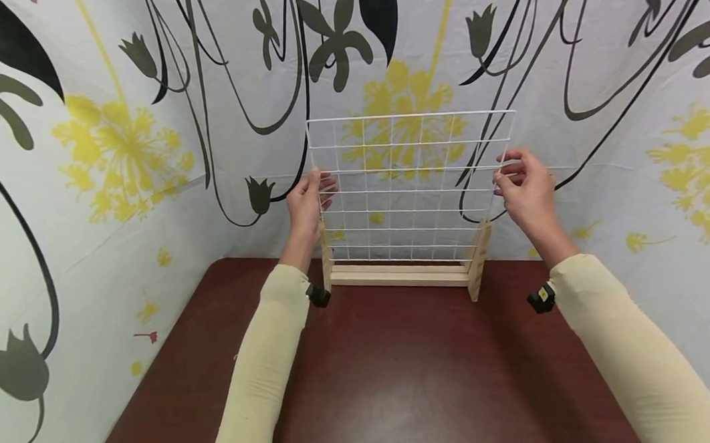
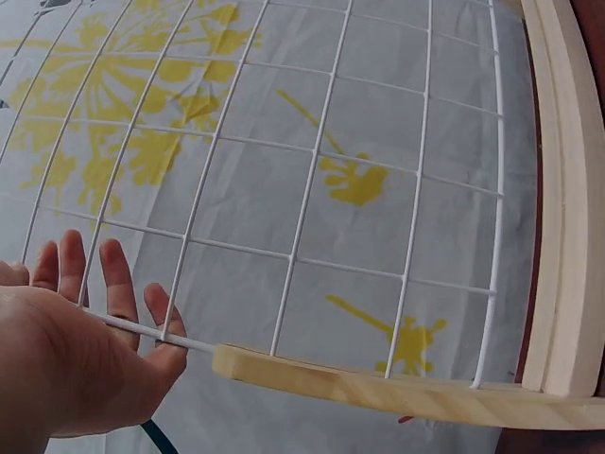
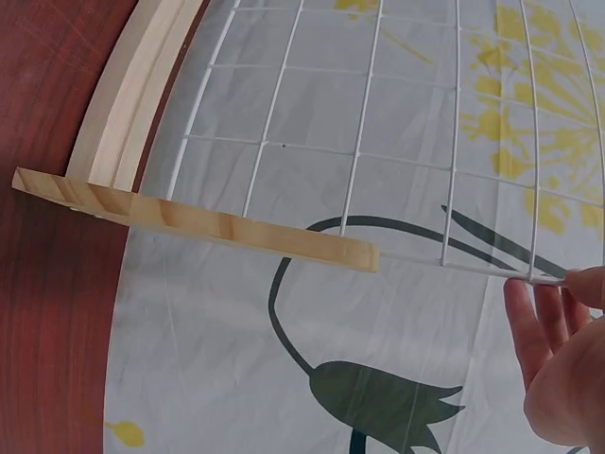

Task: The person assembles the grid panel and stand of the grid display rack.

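A white wire grid panel [image 1: 410, 190] stands upright in a pale wooden base [image 1: 400, 274] at the far edge of the table. Short wooden uprights flank its lower corners. My left hand [image 1: 306, 204] holds the panel's left edge wire at mid height, its fingers behind the wire [image 2: 113, 284]. My right hand [image 1: 525, 189] pinches the right edge wire at about the same height, thumb and fingers meeting on it [image 3: 558, 350]. The wrist views show the grid [image 2: 312, 151] [image 3: 359, 156] running into the wooden uprights [image 2: 378, 386] [image 3: 208, 227].
The dark red-brown table [image 1: 399, 366] stretches toward me. Cloth walls [image 1: 117, 160] printed with yellow flowers and black vines enclose it on the left, back and right, close behind the panel.
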`<control>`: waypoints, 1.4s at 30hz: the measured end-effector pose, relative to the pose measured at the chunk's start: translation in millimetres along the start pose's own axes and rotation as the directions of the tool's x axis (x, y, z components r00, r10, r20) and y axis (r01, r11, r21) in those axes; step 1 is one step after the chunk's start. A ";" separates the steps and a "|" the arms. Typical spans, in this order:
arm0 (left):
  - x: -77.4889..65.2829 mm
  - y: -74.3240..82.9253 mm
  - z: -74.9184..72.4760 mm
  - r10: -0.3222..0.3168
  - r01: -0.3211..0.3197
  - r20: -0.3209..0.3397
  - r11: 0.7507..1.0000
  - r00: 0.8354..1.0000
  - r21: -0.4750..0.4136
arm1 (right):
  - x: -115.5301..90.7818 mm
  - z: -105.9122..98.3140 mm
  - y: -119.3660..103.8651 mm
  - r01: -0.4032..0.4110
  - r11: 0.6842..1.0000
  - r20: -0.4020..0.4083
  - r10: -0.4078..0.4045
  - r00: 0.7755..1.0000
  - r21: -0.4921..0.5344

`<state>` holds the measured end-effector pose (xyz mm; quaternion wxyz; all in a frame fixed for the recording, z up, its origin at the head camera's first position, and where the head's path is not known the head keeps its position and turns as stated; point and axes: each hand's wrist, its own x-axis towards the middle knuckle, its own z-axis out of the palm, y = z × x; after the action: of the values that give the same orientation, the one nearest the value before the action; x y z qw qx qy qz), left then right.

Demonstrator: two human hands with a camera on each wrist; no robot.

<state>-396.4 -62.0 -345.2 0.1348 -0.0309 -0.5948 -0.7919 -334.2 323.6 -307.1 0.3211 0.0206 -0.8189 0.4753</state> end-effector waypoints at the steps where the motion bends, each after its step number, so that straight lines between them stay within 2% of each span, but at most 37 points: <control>1: -0.5 -1.1 -0.8 0.006 -0.006 0.001 1.000 1.000 0.010 | -1.3 0.5 -0.2 -0.002 1.000 -0.001 0.002 1.000 -0.004; 7: -1.5 -5.8 -1.8 0.047 -0.047 0.014 0.998 0.999 0.027 | -8.9 0.3 1.1 -0.018 1.000 0.000 0.018 1.000 -0.015; 14: -3.4 -7.4 -4.3 0.160 -0.160 0.012 0.985 0.987 0.065 | -10.5 1.4 6.6 -0.003 1.000 0.013 0.003 1.000 -0.027; 17: -3.2 -7.5 -4.2 0.188 -0.189 0.021 0.978 0.982 0.083 | -11.9 1.1 9.0 -0.005 0.999 0.018 0.005 1.000 -0.036; 25: -3.9 -10.6 -4.6 0.181 -0.185 0.049 0.978 0.982 0.097 | -16.8 2.0 13.7 -0.006 1.000 0.020 0.007 1.000 -0.028; 29: -5.3 -12.6 -7.4 0.171 -0.176 0.060 0.980 0.983 0.095 | -19.7 4.1 17.2 -0.025 0.998 0.030 0.027 0.999 -0.058; 34: -4.6 -14.7 -11.4 0.192 -0.197 0.058 0.977 0.980 0.086 | -22.0 6.9 19.4 -0.033 0.996 0.057 0.037 0.998 -0.084; 42: -3.5 -17.3 -7.2 0.226 -0.230 0.072 0.972 0.972 0.057 | -25.7 5.1 25.5 -0.006 0.997 0.029 0.008 1.000 -0.079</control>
<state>-396.6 -63.7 -364.1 0.2062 -0.1204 -0.6166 -0.7501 -325.1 326.6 -342.4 0.3080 0.0121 -0.8418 0.4432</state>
